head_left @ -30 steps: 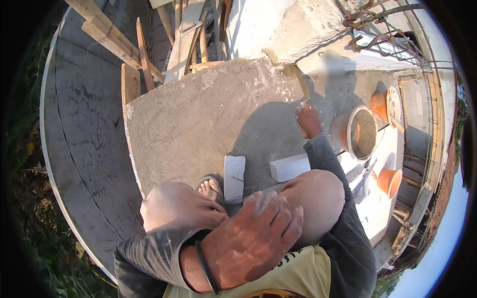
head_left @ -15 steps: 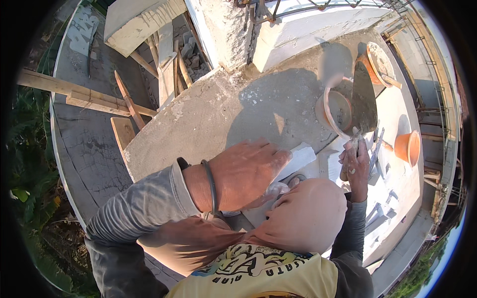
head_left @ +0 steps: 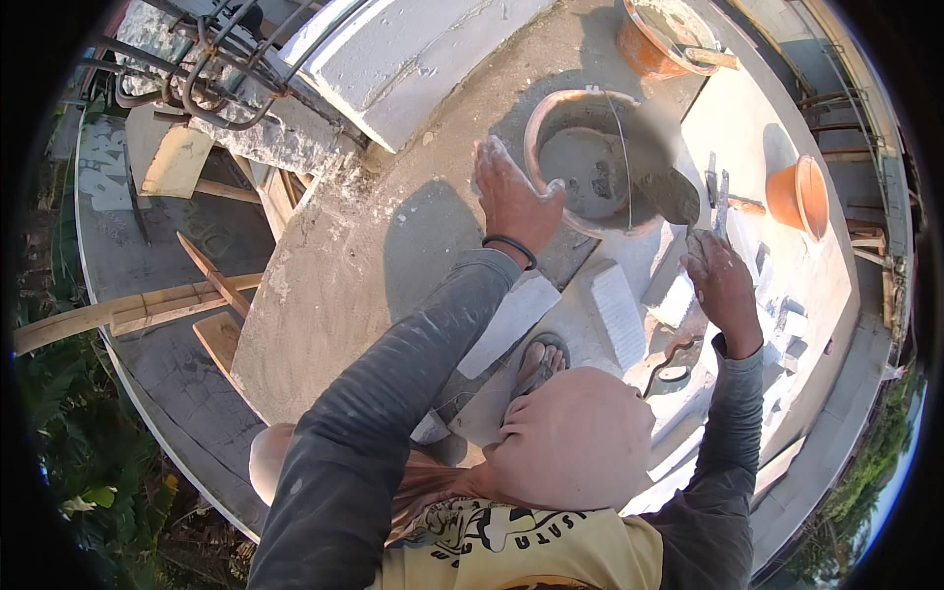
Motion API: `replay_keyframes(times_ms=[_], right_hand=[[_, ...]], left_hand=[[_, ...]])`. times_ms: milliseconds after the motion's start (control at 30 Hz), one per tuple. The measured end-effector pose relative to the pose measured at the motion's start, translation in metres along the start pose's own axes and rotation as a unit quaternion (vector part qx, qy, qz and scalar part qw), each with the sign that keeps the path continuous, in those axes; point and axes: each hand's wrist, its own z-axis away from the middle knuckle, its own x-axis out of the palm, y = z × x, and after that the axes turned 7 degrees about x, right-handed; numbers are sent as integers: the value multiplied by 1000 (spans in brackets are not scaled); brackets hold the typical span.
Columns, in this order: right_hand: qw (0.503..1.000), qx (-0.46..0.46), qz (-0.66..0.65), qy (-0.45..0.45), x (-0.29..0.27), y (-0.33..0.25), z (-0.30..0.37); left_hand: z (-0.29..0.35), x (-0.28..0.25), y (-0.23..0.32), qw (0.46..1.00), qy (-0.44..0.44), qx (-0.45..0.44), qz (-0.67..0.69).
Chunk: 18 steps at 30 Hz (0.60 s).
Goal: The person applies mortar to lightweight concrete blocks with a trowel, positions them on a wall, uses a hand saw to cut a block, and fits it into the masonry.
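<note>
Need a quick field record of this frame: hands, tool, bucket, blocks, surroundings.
left hand: dusty, resting at the rim of the mortar bucket
right hand: gripping a trowel whose blade is loaded with grey mortar
mortar bucket: orange, holds grey mortar
white blocks: lying on the slab near the sandalled foot
other buckets: orange, one at top, one at right
slab: grey concrete, wooden planks at left
</note>
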Motion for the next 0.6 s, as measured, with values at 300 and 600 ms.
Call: replay_keyframes(times_ms=[300,600], right_hand=[[987,112,-88,-69,0,-26,-27],[949,214,-197,-121,-32,-94,-7]], left_hand=[[-22,56,-64,835,-133,-379,376],[16,-127,-78,904,-219,-271,246]])
